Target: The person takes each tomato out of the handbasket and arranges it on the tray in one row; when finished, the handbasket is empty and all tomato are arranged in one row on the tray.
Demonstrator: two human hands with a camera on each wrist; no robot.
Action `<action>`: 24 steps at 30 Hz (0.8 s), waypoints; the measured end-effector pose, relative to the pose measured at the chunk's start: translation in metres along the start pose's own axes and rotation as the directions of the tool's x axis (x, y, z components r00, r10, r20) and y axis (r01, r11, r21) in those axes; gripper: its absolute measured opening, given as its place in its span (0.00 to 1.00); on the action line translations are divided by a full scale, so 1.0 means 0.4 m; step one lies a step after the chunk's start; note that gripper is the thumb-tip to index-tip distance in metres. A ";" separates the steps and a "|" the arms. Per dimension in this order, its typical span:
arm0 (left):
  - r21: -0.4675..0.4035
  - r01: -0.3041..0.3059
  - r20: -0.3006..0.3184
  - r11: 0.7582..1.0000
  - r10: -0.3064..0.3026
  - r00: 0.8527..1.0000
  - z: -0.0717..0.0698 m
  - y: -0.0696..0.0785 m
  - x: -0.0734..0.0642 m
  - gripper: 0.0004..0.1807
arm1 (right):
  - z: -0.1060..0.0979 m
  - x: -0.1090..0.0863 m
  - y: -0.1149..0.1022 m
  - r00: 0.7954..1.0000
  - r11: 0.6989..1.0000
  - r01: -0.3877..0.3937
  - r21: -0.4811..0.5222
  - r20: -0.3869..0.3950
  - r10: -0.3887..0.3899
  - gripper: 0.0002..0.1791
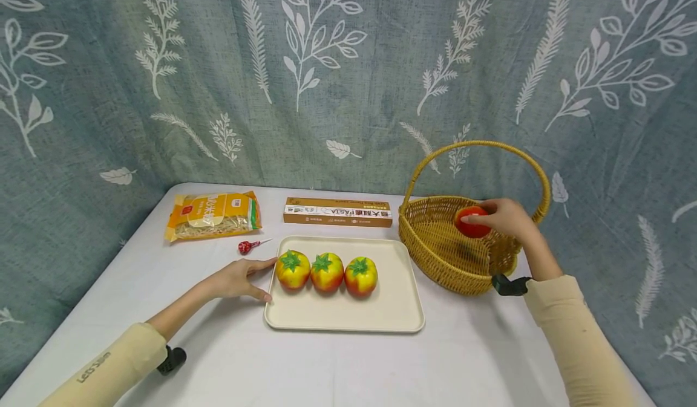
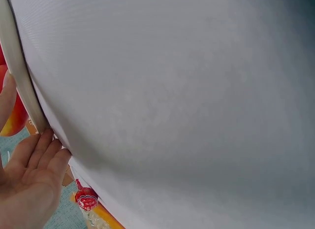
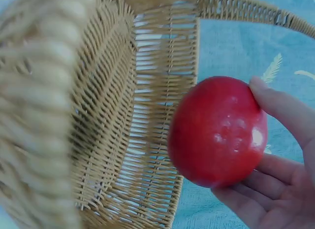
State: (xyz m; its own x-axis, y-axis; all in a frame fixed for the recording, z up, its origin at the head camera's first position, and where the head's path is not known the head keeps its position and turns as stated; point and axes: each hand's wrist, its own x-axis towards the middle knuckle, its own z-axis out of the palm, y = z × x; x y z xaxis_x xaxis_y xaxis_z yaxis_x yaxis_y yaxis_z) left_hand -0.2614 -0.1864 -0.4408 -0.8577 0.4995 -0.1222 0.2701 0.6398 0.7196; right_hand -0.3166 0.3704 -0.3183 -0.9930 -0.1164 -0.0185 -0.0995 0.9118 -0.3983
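Note:
In the head view, my right hand (image 1: 503, 216) holds a red tomato (image 1: 472, 222) inside the rim of the wicker basket (image 1: 446, 274). The right wrist view shows thumb and fingers gripping the smooth tomato (image 3: 219, 133) from one side, with the basket's woven wall (image 3: 162, 91) beside it. My left hand (image 1: 239, 280) is at the left edge of the cream tray (image 1: 392, 298), its extended fingers and thumb at the rim. Three yellow-and-red tomatoes (image 1: 327, 273) with green leafy tops sit in a row on the tray. In the left wrist view the fingertips meet the tray's rim (image 2: 22, 66).
Behind the tray lies a long brown pasta box (image 1: 337, 212). A yellow noodle packet (image 1: 214, 215) is at the back left, with a red-wrapped lollipop (image 1: 250, 247) in front of it. The basket's tall handle (image 1: 474, 144) arches over its opening. A patterned curtain (image 1: 327, 92) hangs behind the table.

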 end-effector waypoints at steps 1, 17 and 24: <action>0.001 0.000 0.001 1.000 0.000 1.000 0.000 0.000 0.000 0.51 | 0.005 -0.006 -0.002 1.000 1.000 0.000 0.017 -0.019 0.000 0.48; 0.000 0.006 0.003 1.000 -0.006 1.000 0.001 -0.006 0.002 0.51 | 0.073 -0.092 -0.037 0.951 0.967 0.092 0.237 -0.310 -0.014 0.40; 0.005 0.013 0.001 1.000 -0.013 1.000 0.001 0.000 -0.001 0.51 | 0.117 -0.121 -0.069 0.918 0.930 0.153 0.335 -0.397 -0.008 0.37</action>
State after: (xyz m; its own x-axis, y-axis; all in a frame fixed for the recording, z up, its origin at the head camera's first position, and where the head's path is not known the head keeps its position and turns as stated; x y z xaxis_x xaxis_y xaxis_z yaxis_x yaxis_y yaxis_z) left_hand -0.2609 -0.1862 -0.4410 -0.8605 0.4920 -0.1322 0.2612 0.6488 0.7147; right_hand -0.2628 0.3324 -0.3494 -0.9357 0.0427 0.3503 -0.2229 0.6979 -0.6806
